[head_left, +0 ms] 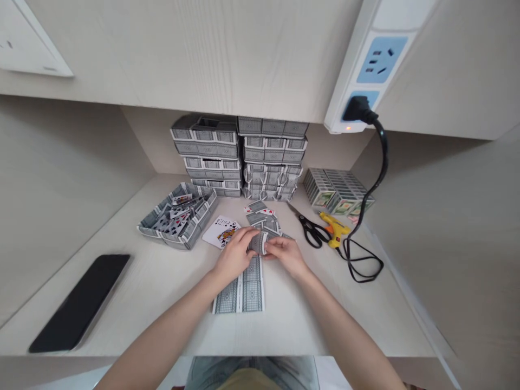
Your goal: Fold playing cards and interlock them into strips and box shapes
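Observation:
Between my two hands is a grey-backed playing card (257, 243), with white bands showing at its right side; it looks bent or folded. My left hand (236, 250) is closed on its left side. My right hand (285, 253) pinches its right edge. Below them on the desk lies a flat panel of grey-backed cards (252, 295) set side by side, partly hidden by my left hand. Just beyond my hands is a loose spread of cards (257, 218), some face up. A face-up court card (225, 232) lies left of my left hand.
A card-built tray (184, 241) holds loose cards at left. Stacked card boxes (274, 157) stand at the back. Black scissors (312, 232), a yellow glue gun (335, 228) with its cord and card decks (335, 187) are at right. A black phone-like slab (81, 303) lies front left.

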`<state>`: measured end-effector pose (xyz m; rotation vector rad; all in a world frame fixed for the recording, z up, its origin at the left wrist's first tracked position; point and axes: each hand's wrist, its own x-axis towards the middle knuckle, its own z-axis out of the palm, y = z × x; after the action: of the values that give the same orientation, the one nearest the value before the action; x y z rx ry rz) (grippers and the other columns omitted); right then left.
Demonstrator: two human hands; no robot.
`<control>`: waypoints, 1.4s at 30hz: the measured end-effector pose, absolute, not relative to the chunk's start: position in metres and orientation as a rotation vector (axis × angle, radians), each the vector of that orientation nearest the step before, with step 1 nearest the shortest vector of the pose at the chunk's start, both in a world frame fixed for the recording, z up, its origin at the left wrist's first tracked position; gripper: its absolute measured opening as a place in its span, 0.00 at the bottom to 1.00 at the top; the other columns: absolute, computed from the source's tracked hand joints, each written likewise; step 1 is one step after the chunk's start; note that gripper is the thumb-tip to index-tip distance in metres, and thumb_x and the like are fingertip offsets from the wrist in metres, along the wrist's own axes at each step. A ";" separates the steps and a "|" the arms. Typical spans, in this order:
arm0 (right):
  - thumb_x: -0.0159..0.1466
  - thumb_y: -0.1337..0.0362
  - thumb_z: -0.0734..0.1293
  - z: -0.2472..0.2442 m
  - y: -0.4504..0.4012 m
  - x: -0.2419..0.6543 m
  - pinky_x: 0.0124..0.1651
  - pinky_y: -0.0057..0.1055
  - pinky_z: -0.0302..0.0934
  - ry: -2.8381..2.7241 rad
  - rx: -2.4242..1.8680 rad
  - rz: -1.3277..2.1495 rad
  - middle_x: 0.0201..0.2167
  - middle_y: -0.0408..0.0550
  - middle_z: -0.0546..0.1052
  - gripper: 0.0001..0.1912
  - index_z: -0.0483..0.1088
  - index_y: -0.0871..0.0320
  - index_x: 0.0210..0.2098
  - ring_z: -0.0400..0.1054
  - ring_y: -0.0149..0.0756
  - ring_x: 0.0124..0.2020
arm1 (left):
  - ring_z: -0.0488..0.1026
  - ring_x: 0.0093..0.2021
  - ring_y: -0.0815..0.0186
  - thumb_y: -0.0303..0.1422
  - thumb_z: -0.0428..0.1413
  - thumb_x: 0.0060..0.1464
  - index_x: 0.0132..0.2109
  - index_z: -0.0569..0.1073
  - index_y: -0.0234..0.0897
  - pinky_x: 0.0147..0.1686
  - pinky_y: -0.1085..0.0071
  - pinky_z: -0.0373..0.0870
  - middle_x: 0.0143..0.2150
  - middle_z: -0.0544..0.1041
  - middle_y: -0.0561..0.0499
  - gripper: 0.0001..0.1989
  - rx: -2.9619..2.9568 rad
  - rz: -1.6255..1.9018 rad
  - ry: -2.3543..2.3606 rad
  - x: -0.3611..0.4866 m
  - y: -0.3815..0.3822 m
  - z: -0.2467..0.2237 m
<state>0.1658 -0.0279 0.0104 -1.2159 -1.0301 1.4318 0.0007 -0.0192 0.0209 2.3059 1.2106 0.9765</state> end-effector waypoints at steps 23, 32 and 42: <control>0.55 0.61 0.64 -0.004 -0.038 0.160 0.40 0.38 0.67 -1.518 -1.178 0.933 0.36 0.48 0.78 0.20 0.68 0.55 0.48 0.73 0.39 0.34 | 0.62 0.54 0.59 0.24 0.56 0.45 0.52 0.63 0.41 0.54 0.57 0.60 0.52 0.66 0.47 0.26 2.306 1.036 1.225 -0.004 -0.016 0.020; 0.55 0.59 0.64 -0.001 -0.036 0.159 0.37 0.38 0.68 -1.366 -1.105 1.149 0.33 0.46 0.77 0.15 0.70 0.55 0.42 0.71 0.38 0.32 | 0.61 0.54 0.58 0.27 0.56 0.46 0.54 0.63 0.42 0.54 0.56 0.59 0.53 0.66 0.46 0.26 2.371 0.978 1.184 -0.003 -0.017 0.020; 0.52 0.48 0.66 0.009 -0.029 0.164 0.24 0.28 0.63 -1.100 -1.117 1.251 0.21 0.41 0.69 0.17 0.68 0.57 0.26 0.64 0.32 0.24 | 0.61 0.55 0.56 0.40 0.59 0.44 0.56 0.62 0.41 0.54 0.57 0.58 0.53 0.68 0.44 0.31 2.303 0.955 1.125 0.002 -0.021 0.025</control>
<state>0.1645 -0.0286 0.0093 -1.1165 -1.1001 1.2512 0.0021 -0.0210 0.0250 2.3029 1.1251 0.9548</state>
